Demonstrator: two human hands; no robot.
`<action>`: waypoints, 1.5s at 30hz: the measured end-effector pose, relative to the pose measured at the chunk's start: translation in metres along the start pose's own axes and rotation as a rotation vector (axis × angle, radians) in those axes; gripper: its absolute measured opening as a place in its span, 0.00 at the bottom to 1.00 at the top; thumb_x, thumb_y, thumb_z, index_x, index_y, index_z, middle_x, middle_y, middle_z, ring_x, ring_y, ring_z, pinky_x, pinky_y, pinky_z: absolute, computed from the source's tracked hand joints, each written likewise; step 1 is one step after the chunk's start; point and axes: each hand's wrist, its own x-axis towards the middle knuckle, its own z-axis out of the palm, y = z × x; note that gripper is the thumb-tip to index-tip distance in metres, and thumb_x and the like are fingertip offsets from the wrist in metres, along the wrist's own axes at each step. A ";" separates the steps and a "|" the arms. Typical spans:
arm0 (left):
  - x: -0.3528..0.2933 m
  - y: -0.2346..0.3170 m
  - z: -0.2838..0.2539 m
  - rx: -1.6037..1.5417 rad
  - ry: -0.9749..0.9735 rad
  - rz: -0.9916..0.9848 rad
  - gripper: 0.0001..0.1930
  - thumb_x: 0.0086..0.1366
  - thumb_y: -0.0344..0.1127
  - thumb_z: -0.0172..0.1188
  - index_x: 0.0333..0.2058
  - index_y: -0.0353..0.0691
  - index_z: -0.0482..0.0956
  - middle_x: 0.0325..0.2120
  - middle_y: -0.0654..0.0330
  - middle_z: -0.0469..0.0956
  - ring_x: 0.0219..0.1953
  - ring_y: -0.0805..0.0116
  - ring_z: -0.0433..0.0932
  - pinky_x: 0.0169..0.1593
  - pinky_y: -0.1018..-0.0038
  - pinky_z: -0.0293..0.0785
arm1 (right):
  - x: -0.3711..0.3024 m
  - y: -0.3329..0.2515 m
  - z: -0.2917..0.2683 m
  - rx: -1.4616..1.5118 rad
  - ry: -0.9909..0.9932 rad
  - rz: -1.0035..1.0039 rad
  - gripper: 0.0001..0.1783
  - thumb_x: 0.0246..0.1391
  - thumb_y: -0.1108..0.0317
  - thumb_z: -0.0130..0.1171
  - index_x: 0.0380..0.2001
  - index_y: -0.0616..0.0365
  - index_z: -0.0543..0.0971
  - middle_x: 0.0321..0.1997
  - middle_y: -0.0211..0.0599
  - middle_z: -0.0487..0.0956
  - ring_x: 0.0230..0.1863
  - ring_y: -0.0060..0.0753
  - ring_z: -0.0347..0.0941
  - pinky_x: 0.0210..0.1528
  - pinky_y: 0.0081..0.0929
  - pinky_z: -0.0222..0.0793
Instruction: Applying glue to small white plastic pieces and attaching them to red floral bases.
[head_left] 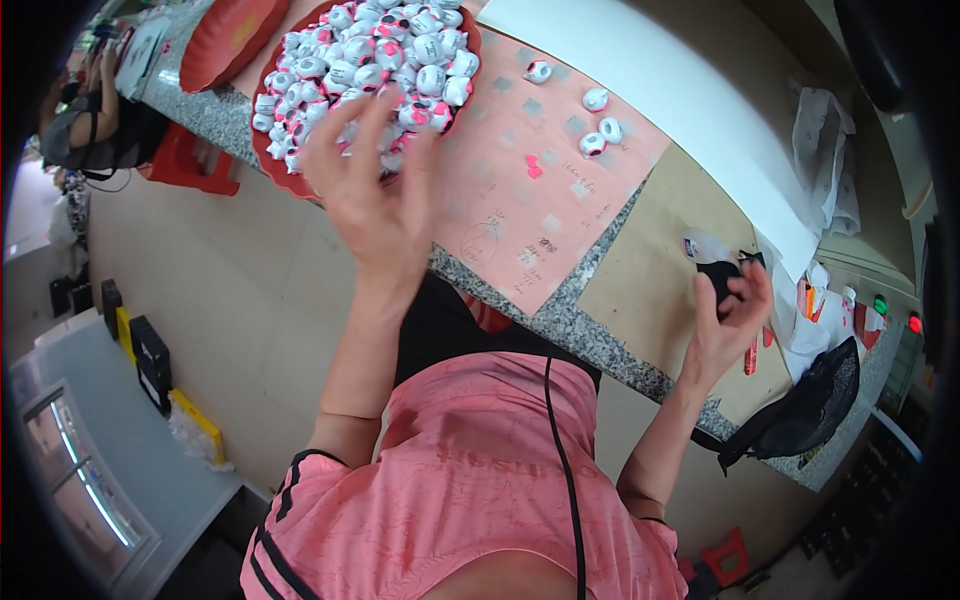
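My left hand (372, 190) is held over the near edge of a red scalloped basin (262, 150), its fingers spread and nothing seen in them. Heaped in the basin are many small white figurine heads (343, 72) with pink and black markings. On the right, my right hand (733, 322) is raised with thumb and fingers curved apart. Behind its fingers lies a black object (716, 278) whose kind I cannot make out, beside a small clear plastic bottle (706, 246). Several loose white heads (596, 99) and a pink piece (533, 166) rest on the pink sheet (500, 215).
A second red basin (228, 42) stands at the far left of the granite table (625, 350). Brown cardboard (650, 270) covers its right part, with a black mesh bag (805, 405) on the edge. Another person (95, 125) sits at the upper left near a red stool (192, 165).
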 end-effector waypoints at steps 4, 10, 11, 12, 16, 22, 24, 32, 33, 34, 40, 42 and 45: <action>-0.015 0.044 0.045 -0.357 -0.384 0.055 0.14 0.50 0.26 0.60 0.38 0.36 0.76 0.33 0.55 0.73 0.37 0.58 0.70 0.41 0.69 0.66 | 0.017 0.006 0.008 -0.243 -0.216 0.021 0.19 0.48 0.74 0.60 0.45 0.62 0.69 0.41 0.34 0.71 0.33 0.18 0.62 0.35 0.13 0.59; -0.023 0.048 0.080 -0.303 -0.547 0.109 0.14 0.53 0.26 0.58 0.41 0.35 0.75 0.32 0.57 0.74 0.34 0.63 0.72 0.39 0.72 0.68 | 0.007 0.004 0.013 0.229 -0.216 0.052 0.20 0.49 0.74 0.58 0.46 0.65 0.67 0.45 0.42 0.73 0.42 0.20 0.66 0.41 0.17 0.63; -0.024 0.049 0.069 -0.544 -0.619 -0.151 0.14 0.55 0.27 0.57 0.42 0.35 0.74 0.33 0.57 0.74 0.34 0.65 0.72 0.38 0.73 0.69 | 0.004 0.001 0.013 0.226 -0.217 0.053 0.20 0.49 0.74 0.58 0.46 0.65 0.67 0.45 0.42 0.73 0.42 0.20 0.66 0.41 0.17 0.63; -0.025 0.048 0.056 -0.780 -0.679 -0.419 0.14 0.56 0.27 0.57 0.43 0.34 0.73 0.34 0.58 0.74 0.34 0.68 0.72 0.38 0.74 0.69 | 0.001 -0.004 0.012 0.237 -0.257 0.030 0.21 0.50 0.73 0.57 0.47 0.65 0.67 0.44 0.43 0.74 0.40 0.21 0.67 0.40 0.16 0.63; -0.040 0.039 0.025 -1.414 -0.691 -1.031 0.14 0.60 0.27 0.54 0.45 0.34 0.72 0.37 0.58 0.74 0.36 0.72 0.74 0.40 0.76 0.71 | -0.013 -0.032 0.014 0.284 -0.396 0.021 0.21 0.51 0.71 0.57 0.48 0.65 0.67 0.40 0.41 0.76 0.35 0.22 0.69 0.38 0.14 0.63; -0.052 0.033 0.006 -1.719 -0.586 -1.315 0.16 0.61 0.26 0.53 0.48 0.33 0.69 0.40 0.54 0.74 0.41 0.68 0.75 0.47 0.75 0.73 | -0.024 -0.042 0.023 0.307 -0.487 -0.069 0.19 0.45 0.70 0.63 0.40 0.67 0.74 0.28 0.33 0.75 0.26 0.18 0.65 0.28 0.14 0.59; -0.051 0.034 0.002 -1.716 -0.580 -1.335 0.16 0.61 0.25 0.53 0.48 0.33 0.69 0.39 0.54 0.74 0.42 0.66 0.75 0.48 0.74 0.73 | -0.028 -0.043 0.026 0.309 -0.489 -0.059 0.18 0.44 0.70 0.64 0.39 0.67 0.75 0.27 0.32 0.74 0.25 0.18 0.64 0.26 0.14 0.57; -0.053 0.035 0.002 -1.770 -0.584 -1.339 0.16 0.60 0.24 0.53 0.48 0.32 0.69 0.40 0.51 0.75 0.42 0.64 0.76 0.49 0.71 0.73 | -0.030 -0.045 0.027 0.222 -0.515 -0.024 0.20 0.50 0.61 0.60 0.38 0.70 0.76 0.28 0.38 0.75 0.26 0.25 0.72 0.31 0.17 0.66; -0.054 0.035 0.003 -1.765 -0.584 -1.344 0.17 0.59 0.23 0.53 0.48 0.32 0.69 0.39 0.51 0.75 0.42 0.63 0.76 0.49 0.70 0.73 | -0.029 -0.045 0.028 0.222 -0.518 -0.025 0.20 0.50 0.61 0.60 0.38 0.70 0.76 0.28 0.38 0.75 0.26 0.25 0.72 0.30 0.17 0.65; -0.054 0.034 0.003 -1.765 -0.585 -1.345 0.17 0.59 0.23 0.53 0.48 0.32 0.69 0.39 0.51 0.75 0.42 0.63 0.76 0.49 0.70 0.73 | -0.029 -0.044 0.028 0.222 -0.521 -0.027 0.20 0.50 0.61 0.60 0.38 0.70 0.76 0.27 0.38 0.75 0.26 0.25 0.72 0.30 0.17 0.65; -0.056 0.032 0.006 -1.739 -0.615 -1.336 0.16 0.60 0.24 0.54 0.48 0.33 0.69 0.40 0.53 0.75 0.43 0.64 0.75 0.49 0.72 0.73 | -0.028 -0.044 0.027 0.187 -0.550 -0.003 0.19 0.51 0.61 0.59 0.38 0.70 0.77 0.27 0.37 0.75 0.26 0.24 0.72 0.29 0.17 0.64; -0.055 0.032 0.006 -1.752 -0.606 -1.352 0.17 0.59 0.23 0.54 0.48 0.32 0.69 0.39 0.51 0.75 0.43 0.63 0.76 0.50 0.71 0.73 | -0.028 -0.043 0.026 0.197 -0.563 0.005 0.19 0.51 0.61 0.59 0.37 0.70 0.77 0.27 0.37 0.75 0.26 0.24 0.71 0.29 0.17 0.64; -0.054 0.033 0.007 -1.745 -0.617 -1.313 0.15 0.60 0.25 0.53 0.47 0.34 0.70 0.40 0.55 0.75 0.42 0.66 0.75 0.47 0.74 0.74 | -0.026 -0.041 0.026 0.202 -0.532 -0.004 0.19 0.51 0.61 0.59 0.37 0.70 0.77 0.26 0.37 0.74 0.26 0.23 0.71 0.29 0.16 0.63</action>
